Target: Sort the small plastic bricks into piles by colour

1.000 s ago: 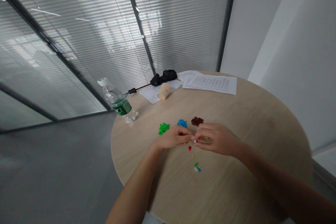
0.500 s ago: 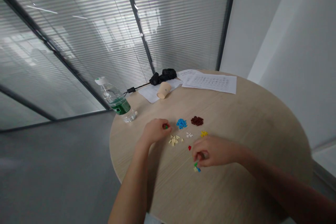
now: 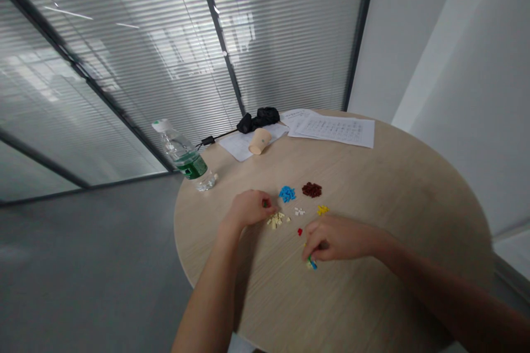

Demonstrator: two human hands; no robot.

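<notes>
My left hand (image 3: pixel 249 208) is curled at the left of the small pieces, its fingertips close to a cream pile (image 3: pixel 275 220). Bits of green and dark red (image 3: pixel 265 204) show inside its bent fingers, partly hidden. My right hand (image 3: pixel 336 238) is closed in a pinch at a small cluster of green, blue and cream building bricks (image 3: pixel 312 264), its fingertips covering part of the green one. Just left of its knuckles lies a red brick (image 3: pixel 300 231). Yellow bricks (image 3: pixel 322 209) sit right behind that hand, white ones (image 3: pixel 299 212) between both hands.
Blue bricks (image 3: pixel 287 194) and dark brown bricks (image 3: pixel 312 190) lie in piles farther back. A water bottle (image 3: pixel 191 162) stands at the left edge of the round table (image 3: pixel 397 187). Toward the back are a tipped paper cup (image 3: pixel 259 142), printed sheets (image 3: pixel 331 128) and a black bundle with a cord (image 3: pixel 265 117).
My left hand has moved slightly right and nearer, toward the cream pile. My right fingertips have come down and closed on the small brick cluster.
</notes>
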